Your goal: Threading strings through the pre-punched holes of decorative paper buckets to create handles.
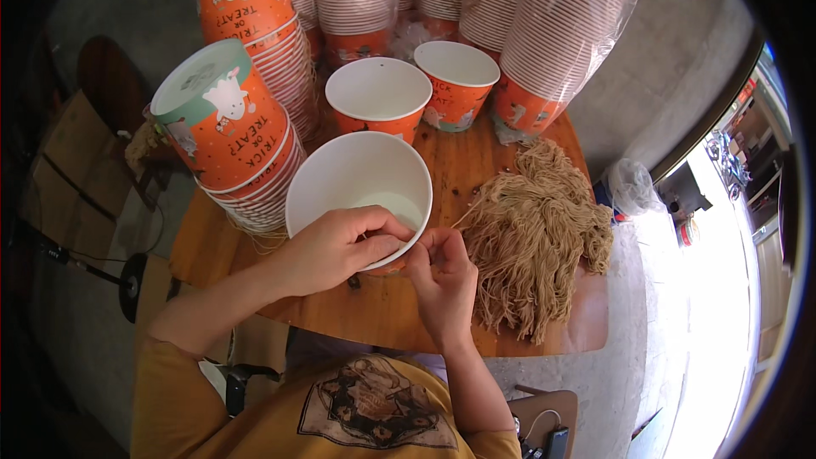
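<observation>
A white-lined orange paper bucket (336, 172) stands mouth up at the near middle of the wooden table. My left hand (340, 245) reaches over its near rim, with fingers bent inside against the right wall; what lies under those fingertips is hidden. Just outside the same part of the rim, my right hand (444, 282) is closed in a pinch. A thin tan strand shows at its fingertips, on the side toward a large heap of tan cords (540, 242) lying to the right.
Behind stand two more open paper buckets (378, 89) (459, 64). Upside-down nested buckets (225, 119) with cords hanging at their sides rise at the left. Tall plastic-wrapped bucket stacks (557, 25) line the back. A fan-like black stand (132, 285) is beyond the table's left edge.
</observation>
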### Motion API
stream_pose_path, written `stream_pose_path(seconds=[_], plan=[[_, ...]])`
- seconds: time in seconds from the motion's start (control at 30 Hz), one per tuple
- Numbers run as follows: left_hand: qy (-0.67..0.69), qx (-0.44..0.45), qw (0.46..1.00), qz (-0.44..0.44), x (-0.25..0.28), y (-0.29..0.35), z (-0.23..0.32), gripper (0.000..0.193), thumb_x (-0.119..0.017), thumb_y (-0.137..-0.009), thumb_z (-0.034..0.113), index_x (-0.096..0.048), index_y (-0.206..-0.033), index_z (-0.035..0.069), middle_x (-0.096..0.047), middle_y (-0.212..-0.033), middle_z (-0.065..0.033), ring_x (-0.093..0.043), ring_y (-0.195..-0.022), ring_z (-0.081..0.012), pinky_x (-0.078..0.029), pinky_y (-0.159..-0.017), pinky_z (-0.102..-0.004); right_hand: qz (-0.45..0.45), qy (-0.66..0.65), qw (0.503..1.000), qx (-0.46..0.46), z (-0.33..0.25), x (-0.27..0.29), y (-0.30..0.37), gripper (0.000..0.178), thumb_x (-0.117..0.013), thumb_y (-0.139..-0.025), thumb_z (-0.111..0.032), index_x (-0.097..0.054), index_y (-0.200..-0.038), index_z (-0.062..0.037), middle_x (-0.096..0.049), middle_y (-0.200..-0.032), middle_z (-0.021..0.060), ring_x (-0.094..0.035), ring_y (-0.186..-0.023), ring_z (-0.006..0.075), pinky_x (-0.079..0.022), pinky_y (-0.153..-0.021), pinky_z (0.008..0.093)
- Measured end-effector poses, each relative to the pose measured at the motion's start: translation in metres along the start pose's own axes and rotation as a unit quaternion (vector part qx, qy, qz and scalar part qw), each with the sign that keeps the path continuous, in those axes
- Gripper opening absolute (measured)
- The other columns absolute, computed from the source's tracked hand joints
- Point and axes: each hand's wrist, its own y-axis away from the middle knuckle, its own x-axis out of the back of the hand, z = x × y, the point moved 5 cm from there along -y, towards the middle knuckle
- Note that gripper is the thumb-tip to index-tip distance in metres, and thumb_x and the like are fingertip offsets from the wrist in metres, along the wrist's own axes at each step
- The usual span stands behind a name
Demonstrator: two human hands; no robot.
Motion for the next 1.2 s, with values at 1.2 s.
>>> stream_pose_path(seconds=[1.2], plan=[[0.010, 0.051, 0.994, -0.099, 0.004, 0.002, 0.010, 0.023, -0.053, -0.097, 0.013, -0.052, -0.115, -0.002, -0.064, -0.100, -0.0090, -0.061, -0.091, -0.0140, -0.049, -0.080, -0.0294, -0.180, -0.182, 0.938, -0.234, -0.021, -0.010, 0.013, 0.019, -0.050, -0.101, -0.024, -0.058, -0.101, -0.0072, -0.055, -0.056, 0.0012, -0.051, -0.044, 0.0079, -0.043, -0.044, 0.0205]])
